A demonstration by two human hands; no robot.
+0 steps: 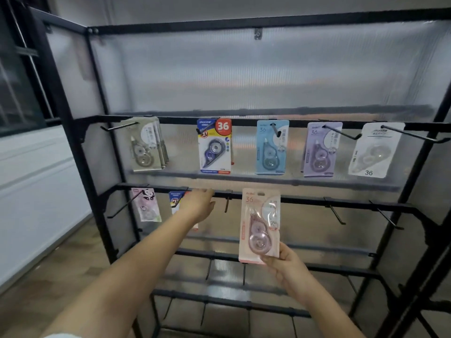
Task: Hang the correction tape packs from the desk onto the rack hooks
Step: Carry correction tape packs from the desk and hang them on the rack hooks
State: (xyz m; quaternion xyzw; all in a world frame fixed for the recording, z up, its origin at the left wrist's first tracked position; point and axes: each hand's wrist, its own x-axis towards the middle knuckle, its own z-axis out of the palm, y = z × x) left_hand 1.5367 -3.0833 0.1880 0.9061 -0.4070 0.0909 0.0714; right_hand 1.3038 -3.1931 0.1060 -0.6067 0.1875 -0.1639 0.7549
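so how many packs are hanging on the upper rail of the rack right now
5 visible fronts: grey-green pack at far left, with more packs stacked behind it, then blue-and-red pack, light blue pack, purple pack, which may hide another, and white pack at far right.

The rack (80,147) is matt black metal, and its hooks (341,132) are thin dark wire. Behind them sits a translucent ribbed plastic panel (244,76) — faintly glossy. The pink pack (260,225) is printed card under a clear, shiny plastic blister — the floor (61,262) looks like smooth wood.
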